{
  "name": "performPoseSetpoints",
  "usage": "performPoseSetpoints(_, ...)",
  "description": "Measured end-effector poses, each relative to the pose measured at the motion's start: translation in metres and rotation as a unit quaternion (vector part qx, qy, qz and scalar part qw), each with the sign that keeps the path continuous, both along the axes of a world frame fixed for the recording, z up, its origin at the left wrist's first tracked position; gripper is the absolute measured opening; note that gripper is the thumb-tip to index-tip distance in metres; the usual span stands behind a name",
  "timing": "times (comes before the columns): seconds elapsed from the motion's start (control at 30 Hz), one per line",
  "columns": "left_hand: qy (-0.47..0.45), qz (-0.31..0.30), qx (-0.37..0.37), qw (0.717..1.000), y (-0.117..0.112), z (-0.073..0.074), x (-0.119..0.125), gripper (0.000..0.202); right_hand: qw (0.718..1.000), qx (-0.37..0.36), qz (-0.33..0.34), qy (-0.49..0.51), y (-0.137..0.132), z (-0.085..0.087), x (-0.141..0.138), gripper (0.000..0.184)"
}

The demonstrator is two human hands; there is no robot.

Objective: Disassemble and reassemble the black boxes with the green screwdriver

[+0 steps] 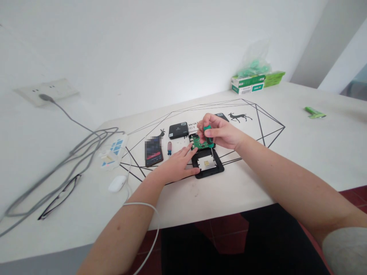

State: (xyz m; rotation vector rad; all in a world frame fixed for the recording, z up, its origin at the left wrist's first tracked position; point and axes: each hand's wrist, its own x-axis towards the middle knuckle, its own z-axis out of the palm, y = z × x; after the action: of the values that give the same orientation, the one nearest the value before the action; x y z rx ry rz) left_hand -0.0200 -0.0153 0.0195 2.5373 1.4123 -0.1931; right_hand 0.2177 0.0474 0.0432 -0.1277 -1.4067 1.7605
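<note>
My right hand is closed round a green-handled screwdriver, held upright with its tip on a small green circuit board. My left hand lies flat with fingers stretched out, fingertips touching the board's left edge and the thumb resting by the black square case shell in front of it. The shell lies open, showing a pale pad inside.
A black square lid, a red-and-blue screwdriver and a dark phone lie left of the board. A power strip with grey cables, glasses and a white mouse sit further left. Green boxes stand at the back.
</note>
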Motion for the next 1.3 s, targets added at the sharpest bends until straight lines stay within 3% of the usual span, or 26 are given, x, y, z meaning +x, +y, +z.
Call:
performPoseSetpoints(0.37, -0.002, -0.005, 0.002, 1.000, 0.002, -0.003, -0.003, 0.090, 0.996, -0.001, -0.084, 0.020, 0.003, -0.003, -0.006, 0.046)
performPoseSetpoints(0.63, -0.009, -0.004, 0.002, 1.000, 0.001, -0.001, -0.002, 0.090, 0.999, -0.027, -0.038, 0.002, 0.004, -0.002, 0.000, 0.024)
performPoseSetpoints(0.93, -0.008, -0.008, 0.004, 1.000, 0.001, -0.003, -0.003, 0.088, 0.999, 0.005, -0.032, -0.009, 0.001, -0.001, -0.003, 0.032)
performPoseSetpoints(1.2, 0.000, -0.004, 0.003, 1.000, 0.001, -0.003, -0.003, 0.090, 0.989, 0.035, -0.145, -0.014, 0.003, -0.005, -0.010, 0.039)
performPoseSetpoints(1.3, 0.003, -0.002, 0.003, 1.000, 0.002, -0.004, -0.003, 0.091, 0.986, 0.033, -0.159, -0.023, 0.004, -0.007, -0.011, 0.037)
